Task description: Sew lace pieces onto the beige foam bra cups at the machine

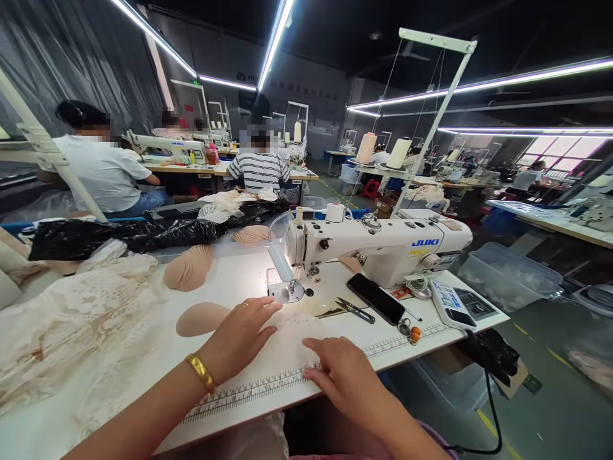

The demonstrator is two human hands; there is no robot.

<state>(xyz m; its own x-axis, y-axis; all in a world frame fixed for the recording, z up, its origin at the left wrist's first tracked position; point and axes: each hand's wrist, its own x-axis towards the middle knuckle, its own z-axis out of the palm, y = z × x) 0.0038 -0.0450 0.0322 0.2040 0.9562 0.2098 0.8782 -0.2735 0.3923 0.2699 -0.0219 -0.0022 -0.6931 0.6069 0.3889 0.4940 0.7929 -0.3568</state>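
A white sewing machine (354,243) stands on the table, its lit needle area just beyond my hands. My left hand (244,332), with a gold bracelet and a ring, lies with fingers apart on pale fabric (292,329) near the needle plate. Nearer the table's front edge, my right hand (340,367) rests its fingertips on the same fabric, thumb and fingers apart. A beige oval pad (201,319) lies left of my left hand. Behind it is a stack of beige pads (188,268).
Cream lace (81,319) covers the left side of the table. Small scissors (355,310), a black phone (376,298) and keys with an orange charm (410,331) lie right of the fabric. A thread stand (431,115) rises behind. People sit at machines farther back.
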